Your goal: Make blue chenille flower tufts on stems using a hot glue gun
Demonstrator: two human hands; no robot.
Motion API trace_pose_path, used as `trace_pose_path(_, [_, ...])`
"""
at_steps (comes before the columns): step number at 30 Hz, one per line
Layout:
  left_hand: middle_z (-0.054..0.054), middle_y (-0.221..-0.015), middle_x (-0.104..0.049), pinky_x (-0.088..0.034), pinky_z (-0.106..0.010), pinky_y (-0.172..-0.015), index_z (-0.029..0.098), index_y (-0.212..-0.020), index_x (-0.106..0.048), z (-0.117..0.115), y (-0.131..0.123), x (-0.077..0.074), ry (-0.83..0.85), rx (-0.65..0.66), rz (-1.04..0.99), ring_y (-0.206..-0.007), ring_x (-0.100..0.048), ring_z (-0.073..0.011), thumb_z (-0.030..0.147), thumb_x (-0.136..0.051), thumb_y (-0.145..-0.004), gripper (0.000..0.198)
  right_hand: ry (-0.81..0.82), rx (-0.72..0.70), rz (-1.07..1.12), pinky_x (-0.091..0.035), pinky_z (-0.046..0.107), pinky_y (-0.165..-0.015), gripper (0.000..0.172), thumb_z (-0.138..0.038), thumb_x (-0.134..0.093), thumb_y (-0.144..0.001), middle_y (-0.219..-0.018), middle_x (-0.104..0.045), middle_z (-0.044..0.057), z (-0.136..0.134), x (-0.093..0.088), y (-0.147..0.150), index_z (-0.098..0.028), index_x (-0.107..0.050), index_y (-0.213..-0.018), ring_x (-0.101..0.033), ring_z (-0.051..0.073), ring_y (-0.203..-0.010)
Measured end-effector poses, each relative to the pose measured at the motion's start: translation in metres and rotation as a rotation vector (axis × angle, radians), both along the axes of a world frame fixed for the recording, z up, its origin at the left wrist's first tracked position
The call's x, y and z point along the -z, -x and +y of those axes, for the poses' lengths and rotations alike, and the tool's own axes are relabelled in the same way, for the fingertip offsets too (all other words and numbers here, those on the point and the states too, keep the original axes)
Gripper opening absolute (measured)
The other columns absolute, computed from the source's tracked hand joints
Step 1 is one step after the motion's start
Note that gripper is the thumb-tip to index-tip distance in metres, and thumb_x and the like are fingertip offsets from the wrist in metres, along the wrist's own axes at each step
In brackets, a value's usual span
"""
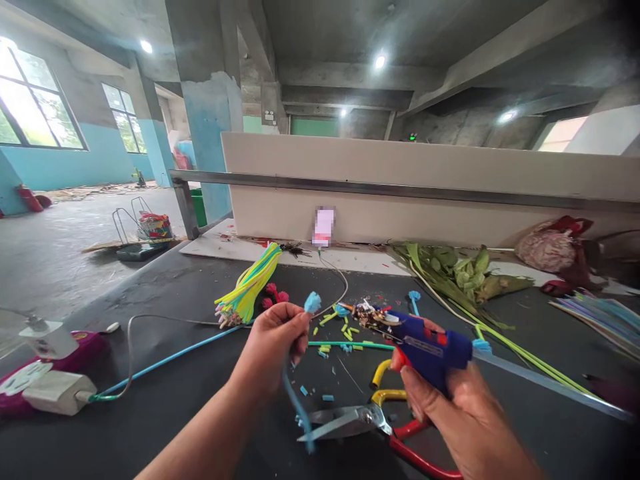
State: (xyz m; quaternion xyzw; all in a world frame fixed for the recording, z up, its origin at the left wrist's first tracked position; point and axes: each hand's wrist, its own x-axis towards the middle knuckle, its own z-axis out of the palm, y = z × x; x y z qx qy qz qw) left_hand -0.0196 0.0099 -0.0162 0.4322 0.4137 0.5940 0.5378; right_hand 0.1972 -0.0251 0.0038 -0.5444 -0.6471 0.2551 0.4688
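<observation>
My left hand (274,347) pinches a light-blue pipe cleaner (313,303), bunched into a small fluffy head at the top, its stem hanging down below my fingers. My right hand (457,400) is wrapped around a dark-blue hot glue gun (425,347) whose nozzle points left, toward the blue head but apart from it. Below lie scissors (350,421) with red and yellow handles, blades spread; the hanging stem passes across them. Short yellow and blue clippings (345,328) are strewn between my hands. A messy heap of scraps (367,315) shows near the nozzle.
A bundle of yellow and green pipe cleaners (255,283) lies left, beside dark-pink pieces (275,295). White plugs (57,393) sit in a purple power strip (85,347). Leafy artificial greenery (455,270) and a plastic bag (547,247) lie right. A white board (375,160) stands behind a metal rail.
</observation>
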Motion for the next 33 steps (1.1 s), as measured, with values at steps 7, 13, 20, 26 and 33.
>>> trace_pose_path(7, [0.003,-0.060,-0.049,-0.026,-0.009,-0.030,0.011,-0.069,-0.054,0.000,0.006,-0.003,0.161,0.390,-0.535,-0.040,-0.039,-0.0011,0.020,-0.069,-0.069,0.017,0.178,-0.058,0.145,-0.052,0.026,-0.045,0.051,-0.052,-0.059,-0.073,-0.082,-0.067,0.002,-0.011,-0.001,0.006,-0.028,-0.053,-0.118,-0.055,0.015,-0.049])
trace_pose_path(13, [0.003,-0.060,-0.047,-0.025,-0.007,-0.024,0.014,-0.072,-0.055,-0.007,0.006,0.000,0.135,0.602,-0.683,-0.035,-0.033,0.0001,0.020,-0.067,-0.072,0.014,0.199,-0.072,0.235,-0.055,0.026,-0.046,0.063,-0.053,-0.061,-0.071,-0.081,-0.069,0.003,-0.020,0.002,0.012,-0.030,-0.046,-0.127,-0.061,0.018,-0.055])
trace_pose_path(20, [0.006,-0.059,-0.040,-0.028,-0.007,-0.023,0.015,-0.073,-0.051,-0.011,0.004,0.000,0.078,0.693,-0.754,-0.032,-0.022,0.0018,0.019,-0.058,-0.079,0.010,0.211,-0.032,0.225,-0.056,0.027,-0.052,0.060,-0.052,-0.061,-0.071,-0.081,-0.073,0.002,-0.023,-0.004,0.016,-0.028,-0.049,-0.124,-0.067,0.022,-0.069])
trace_pose_path(26, [0.005,-0.057,-0.041,-0.030,-0.008,-0.023,0.015,-0.073,-0.054,-0.012,0.004,0.004,0.095,0.752,-0.789,-0.031,-0.021,0.0012,0.019,-0.057,-0.080,0.008,0.205,-0.107,0.201,-0.053,0.025,-0.045,0.062,-0.050,-0.058,-0.075,-0.087,-0.072,0.004,-0.025,0.003,0.014,-0.027,-0.042,-0.130,-0.067,0.023,-0.076])
trace_pose_path(33, [0.004,-0.057,-0.042,-0.030,-0.009,-0.024,0.015,-0.071,-0.053,-0.011,0.002,0.005,0.108,0.733,-0.725,-0.031,-0.023,0.0006,0.018,-0.056,-0.079,0.009,0.226,-0.069,0.148,-0.054,0.027,-0.049,0.063,-0.054,-0.058,-0.074,-0.085,-0.072,0.006,-0.023,0.004,0.012,-0.027,-0.045,-0.129,-0.066,0.023,-0.070])
